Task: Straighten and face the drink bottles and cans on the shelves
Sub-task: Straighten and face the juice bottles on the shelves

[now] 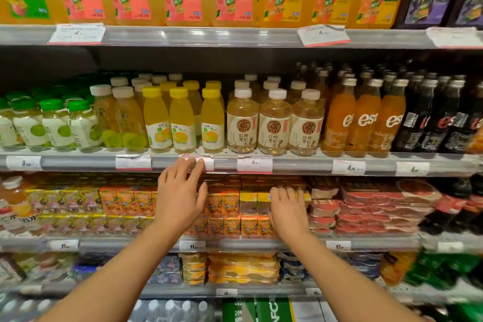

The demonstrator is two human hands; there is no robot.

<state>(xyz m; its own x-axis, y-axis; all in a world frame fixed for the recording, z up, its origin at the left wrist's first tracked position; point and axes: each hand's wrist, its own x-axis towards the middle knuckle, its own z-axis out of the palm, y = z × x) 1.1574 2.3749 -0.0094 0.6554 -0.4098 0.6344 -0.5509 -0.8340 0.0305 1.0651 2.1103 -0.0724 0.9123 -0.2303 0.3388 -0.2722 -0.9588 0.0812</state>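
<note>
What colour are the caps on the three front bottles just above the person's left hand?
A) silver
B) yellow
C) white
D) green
B: the three front bottles directly above the left hand on the middle shelf have yellow caps; green caps sit far to the left, white ones to either side.

Bright even store light; glare on shelf rail (183,36); edges blurred, bowed.
</note>
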